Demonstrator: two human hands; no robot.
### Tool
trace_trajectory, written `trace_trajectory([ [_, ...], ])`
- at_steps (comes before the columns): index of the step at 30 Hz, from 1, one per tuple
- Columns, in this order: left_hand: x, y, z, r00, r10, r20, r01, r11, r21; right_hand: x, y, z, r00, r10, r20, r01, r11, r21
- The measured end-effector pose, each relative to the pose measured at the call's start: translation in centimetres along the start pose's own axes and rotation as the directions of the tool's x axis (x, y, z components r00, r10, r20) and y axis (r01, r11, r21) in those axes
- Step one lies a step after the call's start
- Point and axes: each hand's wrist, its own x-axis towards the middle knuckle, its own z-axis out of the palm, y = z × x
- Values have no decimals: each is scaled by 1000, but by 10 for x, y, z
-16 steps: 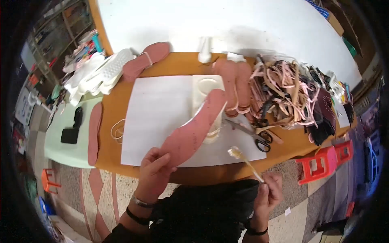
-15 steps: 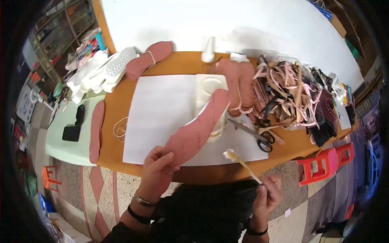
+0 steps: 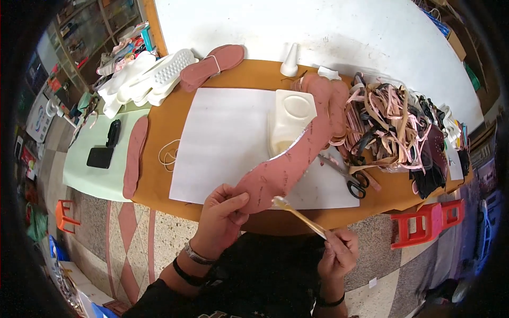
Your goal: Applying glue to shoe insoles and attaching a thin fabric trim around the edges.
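Note:
My left hand (image 3: 218,218) pinches the broad end of a dusty-pink insole (image 3: 281,172), thumb on top. The insole slants up to the right above the table, with a whitish strip along its upper edge. In my right hand (image 3: 338,253) is a small brush (image 3: 303,218), gripped by its handle; it looks like a toothbrush. Its pale, coated bristles are at the lower edge of the insole; I cannot tell whether they touch. Behind the insole a cream plastic container (image 3: 288,100) rests on a white sheet (image 3: 222,138) and is partly hidden.
Black-handled scissors (image 3: 356,184) lie right of the insole. Bundled insoles (image 3: 212,66), white soles (image 3: 154,79) and a white cone-shaped bottle (image 3: 290,61) sit farther back. A heap of straps (image 3: 387,124) covers the right side. A phone (image 3: 100,157) and a single insole (image 3: 135,159) lie left.
The brush has moved left, up to the insole's lower edge. My left hand and the insole appear farther right; the whole view has also shifted.

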Motion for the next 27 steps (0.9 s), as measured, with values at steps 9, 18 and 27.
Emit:
trace_trajectory([
  [9,-3,4,-5,998,-57,-40,58,998,18,7,3,-19,998,46,-42,-47,999,-27],
  [18,-3,4,-12,1000,-28,-3,28,999,33,15,14,-17,987,65,-144,-85,987,-137],
  [27,-4,12,-17,1000,30,-4,-29,991,127,21,14,-21,998,58,-32,-61,991,-119],
])
